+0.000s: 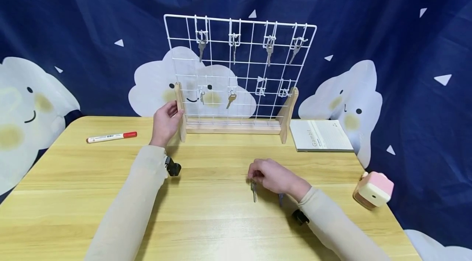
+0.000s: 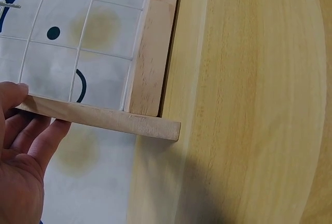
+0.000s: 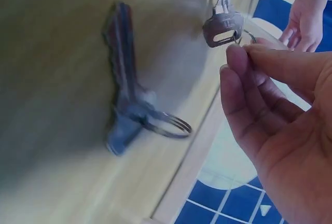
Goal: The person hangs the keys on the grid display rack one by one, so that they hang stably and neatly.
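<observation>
My left hand (image 1: 166,123) grips the left wooden upright (image 2: 109,121) of a white wire grid rack, thumb on one side and fingers on the other. Between thumb and fingertips, my right hand (image 1: 274,175) pinches the ring of a silver key (image 3: 223,27), which hangs over the table. Another key (image 3: 124,68) with a ring lies on the table beside that hand, partly hidden in the head view. Several keys hang from the rack's top hooks, among them a silver key (image 1: 270,52). Lower left hang a small key (image 1: 202,96) and a brassy key (image 1: 231,99).
Two white hooks (image 1: 260,87) sit at the grid's lower right. A red-capped marker (image 1: 111,137) lies left of the rack, a Gambit notebook (image 1: 321,135) right of it. A pink and cream pencil sharpener (image 1: 374,190) stands near the right edge; a blue curtain (image 1: 361,15) hangs behind.
</observation>
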Action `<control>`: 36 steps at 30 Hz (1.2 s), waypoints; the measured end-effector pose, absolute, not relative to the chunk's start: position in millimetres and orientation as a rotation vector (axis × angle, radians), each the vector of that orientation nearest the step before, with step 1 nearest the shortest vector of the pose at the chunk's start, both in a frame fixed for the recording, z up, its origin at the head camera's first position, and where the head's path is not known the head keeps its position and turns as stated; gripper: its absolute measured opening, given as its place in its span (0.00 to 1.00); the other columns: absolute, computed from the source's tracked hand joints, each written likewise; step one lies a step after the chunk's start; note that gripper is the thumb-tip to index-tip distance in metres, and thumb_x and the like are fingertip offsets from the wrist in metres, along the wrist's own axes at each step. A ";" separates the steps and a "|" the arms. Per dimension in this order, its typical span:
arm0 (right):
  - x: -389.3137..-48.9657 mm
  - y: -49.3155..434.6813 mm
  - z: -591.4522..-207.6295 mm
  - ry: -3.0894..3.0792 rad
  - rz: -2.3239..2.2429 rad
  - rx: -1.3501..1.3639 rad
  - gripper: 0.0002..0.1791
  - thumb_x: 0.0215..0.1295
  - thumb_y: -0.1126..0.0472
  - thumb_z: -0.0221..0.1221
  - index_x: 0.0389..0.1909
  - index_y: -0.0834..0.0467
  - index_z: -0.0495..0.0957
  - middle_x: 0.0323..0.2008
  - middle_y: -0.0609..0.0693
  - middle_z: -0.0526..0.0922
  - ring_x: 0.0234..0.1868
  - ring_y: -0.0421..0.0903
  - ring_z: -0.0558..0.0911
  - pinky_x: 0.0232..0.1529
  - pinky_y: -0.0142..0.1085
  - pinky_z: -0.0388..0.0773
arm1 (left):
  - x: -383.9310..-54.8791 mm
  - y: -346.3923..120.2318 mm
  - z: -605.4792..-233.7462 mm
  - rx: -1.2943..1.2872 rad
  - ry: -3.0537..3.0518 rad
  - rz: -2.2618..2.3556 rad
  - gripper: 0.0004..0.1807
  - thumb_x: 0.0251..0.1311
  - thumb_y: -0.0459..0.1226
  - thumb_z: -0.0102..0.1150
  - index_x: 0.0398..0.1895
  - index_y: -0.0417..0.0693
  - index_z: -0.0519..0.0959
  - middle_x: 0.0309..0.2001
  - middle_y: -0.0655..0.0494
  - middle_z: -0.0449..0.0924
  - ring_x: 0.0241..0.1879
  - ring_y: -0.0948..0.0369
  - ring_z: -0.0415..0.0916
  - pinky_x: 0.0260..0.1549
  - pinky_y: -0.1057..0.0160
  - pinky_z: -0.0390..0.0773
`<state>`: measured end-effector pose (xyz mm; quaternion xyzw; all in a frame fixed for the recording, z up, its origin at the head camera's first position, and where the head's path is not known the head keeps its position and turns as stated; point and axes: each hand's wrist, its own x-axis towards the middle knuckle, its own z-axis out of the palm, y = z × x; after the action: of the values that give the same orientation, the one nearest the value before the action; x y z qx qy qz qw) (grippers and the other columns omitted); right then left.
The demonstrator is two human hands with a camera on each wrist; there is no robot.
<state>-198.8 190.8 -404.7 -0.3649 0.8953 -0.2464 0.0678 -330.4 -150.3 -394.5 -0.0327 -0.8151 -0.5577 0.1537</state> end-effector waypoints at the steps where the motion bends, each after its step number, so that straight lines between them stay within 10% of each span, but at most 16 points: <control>1: -198.7 191.3 -402.9 2.713 -0.733 -1.114 0.10 0.60 0.76 0.61 0.34 0.58 0.81 0.34 0.44 0.81 0.38 0.41 0.80 0.41 0.34 0.82 | -330.4 -150.3 -394.7 -0.095 -2.336 -1.595 0.23 0.68 0.30 0.56 0.64 0.31 0.70 0.61 0.35 0.72 0.61 0.48 0.71 0.61 0.60 0.73; 36: -240.4 213.5 -344.3 2.957 -1.031 -1.039 0.07 0.60 0.75 0.64 0.36 0.63 0.83 0.33 0.49 0.81 0.34 0.43 0.81 0.38 0.36 0.83 | -330.8 -149.2 -393.5 -0.095 -2.281 -1.643 0.23 0.66 0.28 0.57 0.63 0.28 0.70 0.59 0.33 0.73 0.60 0.47 0.73 0.59 0.61 0.74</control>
<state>-240.4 213.5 -344.3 -0.3140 0.8933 -0.3116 -0.0789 -330.8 -149.2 -393.5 -0.0333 -0.8000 -0.5762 0.1638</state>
